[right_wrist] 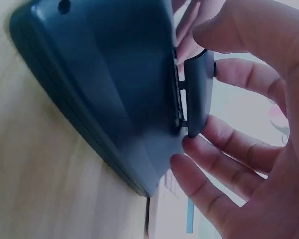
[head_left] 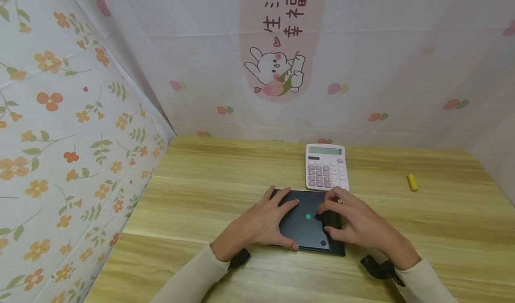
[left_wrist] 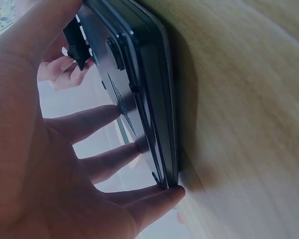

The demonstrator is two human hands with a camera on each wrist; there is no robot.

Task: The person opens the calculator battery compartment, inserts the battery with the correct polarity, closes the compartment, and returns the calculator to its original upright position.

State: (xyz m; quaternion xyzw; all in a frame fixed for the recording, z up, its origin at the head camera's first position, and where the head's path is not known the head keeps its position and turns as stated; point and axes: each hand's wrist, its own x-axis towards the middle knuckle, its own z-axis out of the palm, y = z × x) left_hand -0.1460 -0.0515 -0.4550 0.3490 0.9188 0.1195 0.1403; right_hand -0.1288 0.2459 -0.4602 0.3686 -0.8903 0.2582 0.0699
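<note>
A dark device (head_left: 299,229) lies on the table with its smooth back and round feet facing up, like an overturned calculator. My left hand (head_left: 265,222) spreads over its left end, the thumb at the near edge and fingertips pressing on the back and far edge. At the right end, my right hand (head_left: 348,216) pinches a small black battery cover (right_wrist: 199,92) between thumb and fingers. Tabs show on the cover's edge in the right wrist view, where it stands tilted up at the back of the device. The compartment beneath is mostly hidden.
Just beyond the device lies a pink calculator (head_left: 327,166), face up with its display at the far end. A yellow battery (head_left: 412,183) lies farther right on the wooden table (head_left: 193,195). Patterned cloth (head_left: 193,70) hangs behind and at the left.
</note>
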